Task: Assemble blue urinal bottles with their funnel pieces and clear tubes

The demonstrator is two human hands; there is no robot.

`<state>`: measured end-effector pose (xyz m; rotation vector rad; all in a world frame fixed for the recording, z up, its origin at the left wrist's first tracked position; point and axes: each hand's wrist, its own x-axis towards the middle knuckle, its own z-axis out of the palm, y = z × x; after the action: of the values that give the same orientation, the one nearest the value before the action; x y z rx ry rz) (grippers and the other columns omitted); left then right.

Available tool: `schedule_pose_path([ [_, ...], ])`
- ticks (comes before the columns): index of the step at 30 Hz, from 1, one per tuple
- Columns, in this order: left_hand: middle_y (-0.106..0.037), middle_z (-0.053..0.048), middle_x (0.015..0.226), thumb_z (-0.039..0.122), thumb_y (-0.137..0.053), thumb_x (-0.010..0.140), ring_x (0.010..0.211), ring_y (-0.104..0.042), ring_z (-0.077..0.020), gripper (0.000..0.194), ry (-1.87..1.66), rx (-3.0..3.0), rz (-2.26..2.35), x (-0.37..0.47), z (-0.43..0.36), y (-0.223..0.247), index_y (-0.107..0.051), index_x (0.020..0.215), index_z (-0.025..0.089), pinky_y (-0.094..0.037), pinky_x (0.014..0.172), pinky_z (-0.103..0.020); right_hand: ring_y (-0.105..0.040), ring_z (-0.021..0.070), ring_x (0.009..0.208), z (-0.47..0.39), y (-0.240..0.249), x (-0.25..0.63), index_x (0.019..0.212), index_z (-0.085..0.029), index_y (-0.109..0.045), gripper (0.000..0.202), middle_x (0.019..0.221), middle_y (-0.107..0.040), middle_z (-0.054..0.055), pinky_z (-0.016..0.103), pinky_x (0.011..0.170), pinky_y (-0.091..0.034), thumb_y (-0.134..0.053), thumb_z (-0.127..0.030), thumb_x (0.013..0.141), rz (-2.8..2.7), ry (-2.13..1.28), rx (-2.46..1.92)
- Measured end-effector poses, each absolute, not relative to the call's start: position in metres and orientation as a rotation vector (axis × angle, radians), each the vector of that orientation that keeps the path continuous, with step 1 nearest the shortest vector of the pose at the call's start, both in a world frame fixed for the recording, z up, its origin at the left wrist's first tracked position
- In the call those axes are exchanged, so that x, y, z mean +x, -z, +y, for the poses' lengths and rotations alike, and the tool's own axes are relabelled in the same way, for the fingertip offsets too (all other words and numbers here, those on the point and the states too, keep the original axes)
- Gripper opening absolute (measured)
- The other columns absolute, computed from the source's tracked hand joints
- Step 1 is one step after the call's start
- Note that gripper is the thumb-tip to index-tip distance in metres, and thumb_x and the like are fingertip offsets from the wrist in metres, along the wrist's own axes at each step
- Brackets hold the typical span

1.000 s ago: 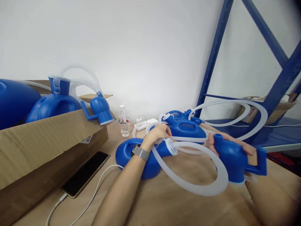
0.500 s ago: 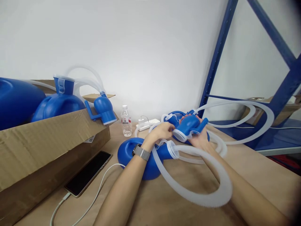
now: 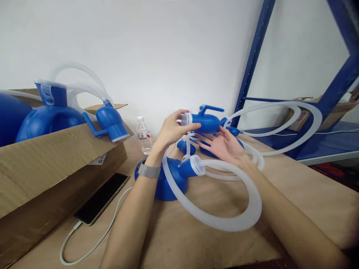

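Steadiness is best gained when the bulbous blue plastic handled piece (image 3: 207, 124), gripped above the brown tabletop (image 3: 179, 235) by the left hand (image 3: 176, 129) at its translucent end, is balanced lightly at the opposite end by the wide-spread right hand (image 3: 226, 146), whose contact cannot be confirmed.

Blue cup (image 3: 208, 124), whitish hose (image 3: 218, 222) (finely ribbed), brown carton (image 3: 56, 160)

No text is legible — the bottle label (image 3: 144, 135) and white sticker (image 3: 98, 160) on the carton (image 3: 56, 155) are too small.
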<state>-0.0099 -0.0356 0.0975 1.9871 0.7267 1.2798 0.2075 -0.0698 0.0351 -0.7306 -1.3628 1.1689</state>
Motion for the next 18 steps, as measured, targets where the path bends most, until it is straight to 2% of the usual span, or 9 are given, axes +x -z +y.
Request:
schedule_pose_path([
  [2, -0.071, -0.010, 0.112, 0.039, -0.085, 0.077, 0.086, -0.069, -0.0204, 0.055, -1.382, 1.954, 0.748, -0.024, -0.044, -0.111, -0.067, 0.124, 0.018, -0.056, 0.066, -0.028, -0.065, 0.0366, 0.130, -0.091, -0.054, 0.220, 0.148, -0.023, -0.048, 0.055, 0.142, -0.066, 0.019, 0.069, 0.106, -0.051, -0.040, -0.051, 0.101, -1.435, -1.122, -0.918],
  [3, -0.071, -0.009, 0.112, 0.039, -0.085, 0.078, 0.086, -0.069, -0.0201, 0.053, -1.391, 1.971, 0.776, -0.032, -0.047, -0.116, -0.068, 0.123, 0.019, -0.056, 0.066, -0.027, -0.065, 0.0370, 0.130, -0.105, -0.062, 0.223, 0.153, -0.026, -0.042, 0.060, 0.140, -0.067, 0.017, 0.070, 0.106, -0.051, -0.047, -0.052, 0.099, -1.401, -0.937, -1.021],
  [5, -0.071, -0.008, 0.111, 0.040, -0.086, 0.077, 0.084, -0.068, -0.0192, 0.053, -1.385, 2.050, 0.858, -0.046, -0.052, -0.124, -0.069, 0.122, 0.020, -0.053, 0.063, -0.026, -0.055, 0.0363, 0.142, -0.139, -0.071, 0.217, 0.162, -0.037, -0.028, 0.076, 0.151, -0.060, 0.012, 0.067, 0.112, -0.049, -0.060, -0.055, 0.096, -1.495, -0.486, -1.087],
  [6, -0.071, -0.008, 0.110, 0.041, -0.087, 0.076, 0.082, -0.068, -0.0188, 0.055, -1.376, 2.099, 0.909, -0.052, -0.053, -0.126, -0.069, 0.123, 0.020, -0.051, 0.061, -0.025, -0.052, 0.0374, 0.145, -0.158, -0.071, 0.207, 0.163, -0.040, -0.029, 0.076, 0.154, -0.057, 0.010, 0.066, 0.114, -0.047, -0.061, -0.057, 0.096, -1.675, -0.324, -1.077],
  [8, -0.071, -0.007, 0.106, 0.044, -0.088, 0.073, 0.079, -0.066, -0.0182, 0.058, -1.364, 2.194, 1.005, -0.060, -0.057, -0.129, -0.070, 0.123, 0.021, -0.047, 0.059, -0.025, -0.053, 0.0422, 0.142, -0.190, -0.064, 0.180, 0.154, -0.043, -0.048, 0.072, 0.152, -0.059, 0.008, 0.070, 0.114, -0.045, -0.069, -0.066, 0.089, -2.108, 0.005, -1.051],
  [10, -0.070, -0.006, 0.104, 0.046, -0.088, 0.073, 0.078, -0.064, -0.0179, 0.057, -1.339, 2.255, 1.066, -0.065, -0.061, -0.132, -0.071, 0.122, 0.021, -0.047, 0.060, -0.025, -0.049, 0.0488, 0.143, -0.210, -0.051, 0.153, 0.149, -0.039, -0.058, 0.080, 0.153, -0.059, 0.012, 0.079, 0.116, -0.035, -0.069, -0.079, 0.080, -2.355, 0.341, -0.986],
  [12, -0.071, -0.006, 0.104, 0.048, -0.087, 0.075, 0.079, -0.064, -0.0181, 0.054, -1.309, 2.307, 1.075, -0.068, -0.066, -0.134, -0.072, 0.119, 0.021, -0.050, 0.066, -0.028, -0.045, 0.0528, 0.145, -0.213, -0.036, 0.137, 0.149, -0.034, -0.060, 0.089, 0.153, -0.058, 0.016, 0.083, 0.113, -0.034, -0.069, -0.084, 0.075, -2.490, 0.508, -0.991],
  [15, -0.073, -0.006, 0.102, 0.051, -0.087, 0.074, 0.082, -0.065, -0.0204, 0.055, -1.318, 2.389, 1.096, -0.072, -0.073, -0.129, -0.073, 0.119, 0.021, -0.053, 0.075, -0.033, -0.040, 0.0535, 0.148, -0.197, -0.023, 0.141, 0.146, -0.029, -0.064, 0.070, 0.151, -0.060, 0.017, 0.084, 0.109, -0.035, -0.069, -0.068, 0.087, -2.502, 0.603, -1.085],
  [18, -0.073, -0.006, 0.096, 0.052, -0.087, 0.074, 0.086, -0.067, -0.0240, 0.059, -1.415, 2.346, 1.213, -0.079, -0.082, -0.111, -0.072, 0.121, 0.019, -0.055, 0.078, -0.035, -0.048, 0.0501, 0.144, -0.172, -0.019, 0.163, 0.140, -0.023, -0.069, 0.048, 0.149, -0.063, 0.017, 0.077, 0.108, -0.043, -0.060, -0.049, 0.101, -2.464, 0.649, -1.168],
])
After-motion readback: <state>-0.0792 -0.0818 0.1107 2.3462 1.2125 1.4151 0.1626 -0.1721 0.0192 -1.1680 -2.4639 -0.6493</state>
